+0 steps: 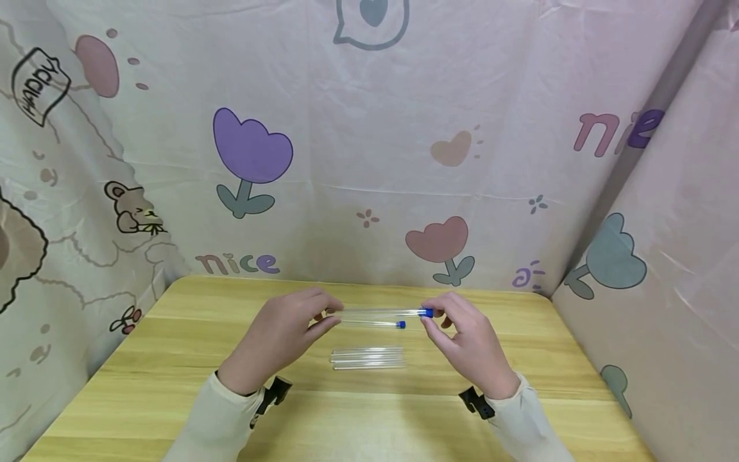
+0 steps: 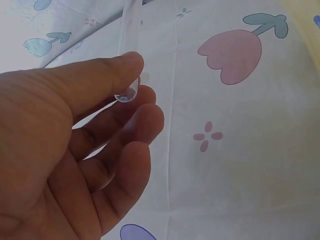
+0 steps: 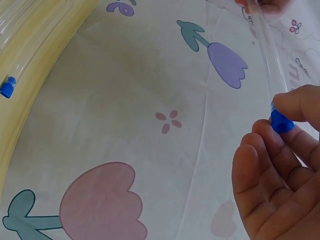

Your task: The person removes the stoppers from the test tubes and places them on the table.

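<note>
A clear test tube (image 1: 381, 312) is held level above the table between both hands. My left hand (image 1: 283, 330) pinches its rounded end between thumb and fingers; the left wrist view shows that closed tip (image 2: 127, 95) poking out below the thumb. At the tube's other end, my right hand (image 1: 470, 343) pinches the blue cap (image 3: 281, 122), which sits on the tube mouth. Another test tube (image 1: 372, 323) with a blue cap lies on the table just below the held one. Nearer to me, several clear tubes (image 1: 368, 358) lie side by side, with no caps visible on them.
The wood-grain table (image 1: 369, 423) ends at a printed cloth (image 1: 346, 160) hung behind it and along both sides. A black wrist mount (image 1: 276, 393) shows on the left sleeve, another black mount (image 1: 478, 404) on the right.
</note>
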### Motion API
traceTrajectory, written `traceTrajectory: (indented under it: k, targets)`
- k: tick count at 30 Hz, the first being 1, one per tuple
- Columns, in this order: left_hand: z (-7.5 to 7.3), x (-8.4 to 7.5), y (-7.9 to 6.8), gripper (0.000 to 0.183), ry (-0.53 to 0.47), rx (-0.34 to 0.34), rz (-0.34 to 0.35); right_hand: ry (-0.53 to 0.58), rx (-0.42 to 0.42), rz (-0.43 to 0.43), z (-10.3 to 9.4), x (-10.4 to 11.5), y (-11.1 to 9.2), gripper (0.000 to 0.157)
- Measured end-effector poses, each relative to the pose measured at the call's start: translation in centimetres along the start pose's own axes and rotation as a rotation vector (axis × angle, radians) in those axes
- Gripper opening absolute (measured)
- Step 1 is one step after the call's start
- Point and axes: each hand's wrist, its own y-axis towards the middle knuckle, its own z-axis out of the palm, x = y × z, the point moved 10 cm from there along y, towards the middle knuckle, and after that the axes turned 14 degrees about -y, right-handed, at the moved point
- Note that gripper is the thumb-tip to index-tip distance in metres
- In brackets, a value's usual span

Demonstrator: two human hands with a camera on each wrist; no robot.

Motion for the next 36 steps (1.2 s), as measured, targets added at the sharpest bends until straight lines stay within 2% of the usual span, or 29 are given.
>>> traceTrajectory:
  k: [11,20,29,36]
  targets:
    - [0.07,-0.01,0.09,0.016,0.006,-0.016,0.012,-0.02,0.008,0.008,0.16,-0.16,0.12,0.023]
    - [-0.38,0.66,0.0,0.016,-0.013,-0.039,-0.081,-0.029,-0.006,0.01,0.15,-0.1,-0.12,0.022]
    - [-0.19,0.37,0.12,0.017,-0.011,-0.045,-0.059,-0.02,-0.029,0.024,-0.03,-0.22,-0.15,0.024]
    - [-0.08,0.5,0.12,0.015,-0.001,-0.028,-0.085,-0.023,-0.015,0.037,0.32,-0.37,-0.15,0.022]
